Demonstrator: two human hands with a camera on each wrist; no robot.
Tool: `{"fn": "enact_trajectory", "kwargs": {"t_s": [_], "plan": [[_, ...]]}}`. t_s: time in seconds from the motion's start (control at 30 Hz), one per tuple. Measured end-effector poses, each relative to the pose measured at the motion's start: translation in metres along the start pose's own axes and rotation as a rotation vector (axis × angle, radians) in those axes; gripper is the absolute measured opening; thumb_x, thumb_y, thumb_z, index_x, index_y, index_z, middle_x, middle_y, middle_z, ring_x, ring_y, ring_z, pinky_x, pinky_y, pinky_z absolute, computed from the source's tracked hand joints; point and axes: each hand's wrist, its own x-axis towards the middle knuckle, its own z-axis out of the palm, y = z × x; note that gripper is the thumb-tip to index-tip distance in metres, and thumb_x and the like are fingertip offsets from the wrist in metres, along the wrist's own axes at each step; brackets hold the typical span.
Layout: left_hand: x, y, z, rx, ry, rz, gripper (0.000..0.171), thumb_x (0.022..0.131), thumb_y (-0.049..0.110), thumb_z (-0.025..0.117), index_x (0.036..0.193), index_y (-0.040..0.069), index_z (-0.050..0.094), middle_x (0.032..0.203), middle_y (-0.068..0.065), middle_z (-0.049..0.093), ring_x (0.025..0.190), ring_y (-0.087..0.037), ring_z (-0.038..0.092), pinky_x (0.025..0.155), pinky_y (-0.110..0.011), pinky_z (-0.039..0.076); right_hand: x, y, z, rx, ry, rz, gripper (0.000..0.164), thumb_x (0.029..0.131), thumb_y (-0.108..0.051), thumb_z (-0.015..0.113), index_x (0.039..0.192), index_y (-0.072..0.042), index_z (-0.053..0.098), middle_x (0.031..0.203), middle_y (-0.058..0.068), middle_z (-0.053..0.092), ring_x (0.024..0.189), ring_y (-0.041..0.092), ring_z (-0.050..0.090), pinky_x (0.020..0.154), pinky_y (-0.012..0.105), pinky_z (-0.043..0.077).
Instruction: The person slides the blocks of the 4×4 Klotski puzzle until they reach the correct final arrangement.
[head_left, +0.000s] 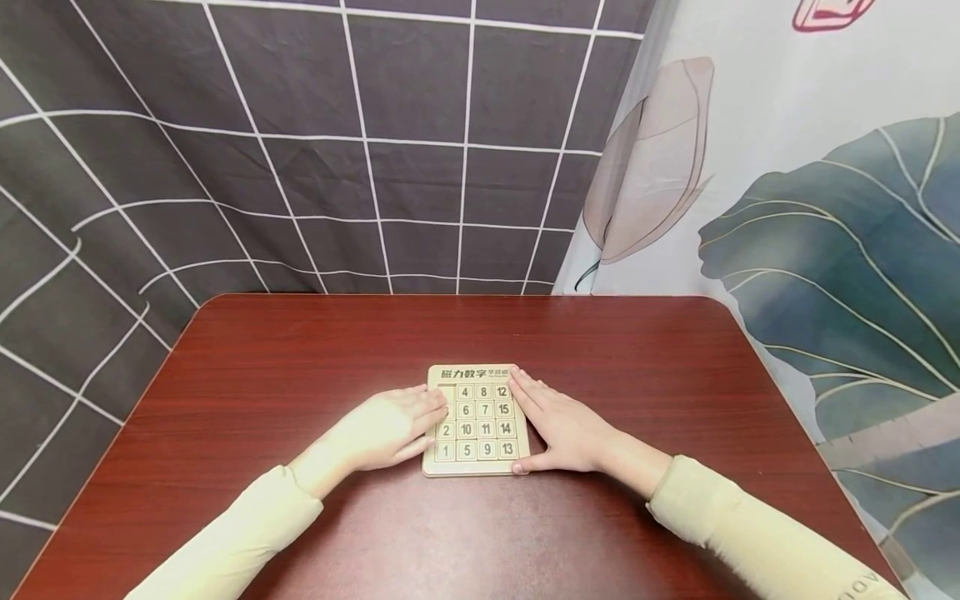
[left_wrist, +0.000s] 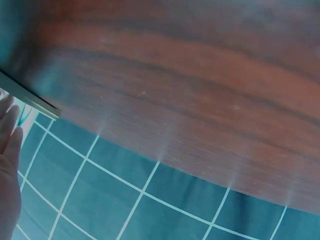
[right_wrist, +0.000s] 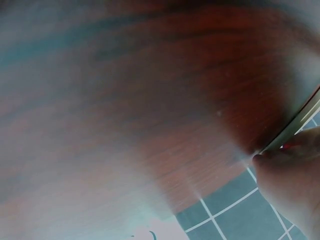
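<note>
On the left, the left hand lies flat with fingers straight, its fingertips resting on the left columns of the number puzzle board; it grips nothing. The board sits flat on the red-brown table, just near of its middle, between the two hands. It looks like a thin, stiff wooden tray, light, with small numbered tiles that probably slide in their frame; the polished tabletop looks smooth, so the board could skate under a push. The plain edges of the frame seem the safest place to take hold, since the tiles may shift. On the right, the right hand lies along the board's right edge, fingers extended and the thumb touching the near right corner, holding nothing.

The left fingers cover the tiles of the left column's upper part, so whether a gap lies there cannot be told. Both wrist views are blurred, showing only table grain, a sliver of the board's edge and part of a finger.
</note>
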Motion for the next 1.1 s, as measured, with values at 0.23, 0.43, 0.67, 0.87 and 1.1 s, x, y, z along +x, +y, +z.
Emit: {"fn": "enact_trajectory", "kwargs": {"t_s": [0.23, 0.43, 0.67, 0.87, 1.1], "plan": [[0.014, -0.003, 0.000, -0.053, -0.096, -0.065, 0.055, 0.103, 0.037, 0.066, 0.145, 0.001, 0.063, 0.151, -0.015, 0.064, 0.142, -0.027, 0.061, 0.121, -0.042, 0.049, 0.001, -0.002, -0.002, 0.014, -0.004, 0.006, 0.122, 0.087, -0.072, 0.072, 0.167, 0.004, 0.020, 0.179, 0.018, 0.012, 0.165, 0.032, 0.023, 0.132, 0.051, 0.033], [0.023, -0.002, 0.002, -0.110, -0.166, -0.080, 0.057, 0.106, 0.038, 0.060, 0.148, 0.000, 0.059, 0.154, -0.016, 0.060, 0.145, -0.029, 0.058, 0.124, -0.042, 0.046, 0.001, -0.002, -0.001, 0.015, -0.010, 0.003, 0.122, 0.087, -0.072, 0.072, 0.167, 0.005, 0.020, 0.178, 0.020, 0.012, 0.165, 0.034, 0.023, 0.131, 0.052, 0.033], [0.019, -0.005, 0.004, -0.095, -0.181, -0.093, 0.056, 0.106, 0.038, 0.060, 0.147, 0.000, 0.060, 0.154, -0.016, 0.061, 0.145, -0.029, 0.058, 0.124, -0.042, 0.046, 0.000, -0.003, 0.000, 0.022, -0.021, 0.021, 0.122, 0.087, -0.072, 0.071, 0.168, 0.003, 0.018, 0.179, 0.017, 0.009, 0.165, 0.032, 0.021, 0.132, 0.050, 0.032], [0.007, -0.009, 0.005, -0.047, -0.140, -0.092, 0.054, 0.103, 0.036, 0.065, 0.143, -0.001, 0.064, 0.151, -0.016, 0.064, 0.141, -0.028, 0.061, 0.122, -0.042, 0.049, 0.000, -0.003, -0.001, 0.012, -0.016, 0.018, 0.122, 0.087, -0.071, 0.072, 0.168, 0.003, 0.019, 0.179, 0.018, 0.010, 0.165, 0.032, 0.022, 0.132, 0.050, 0.032], [0.003, -0.007, 0.001, -0.022, -0.099, -0.081, 0.051, 0.101, 0.033, 0.068, 0.139, -0.002, 0.067, 0.148, -0.016, 0.066, 0.138, -0.028, 0.065, 0.120, -0.041, 0.050, 0.000, -0.002, -0.002, 0.012, -0.019, 0.017, 0.121, 0.087, -0.070, 0.073, 0.168, 0.003, 0.019, 0.179, 0.018, 0.010, 0.165, 0.032, 0.021, 0.132, 0.050, 0.032]]}}
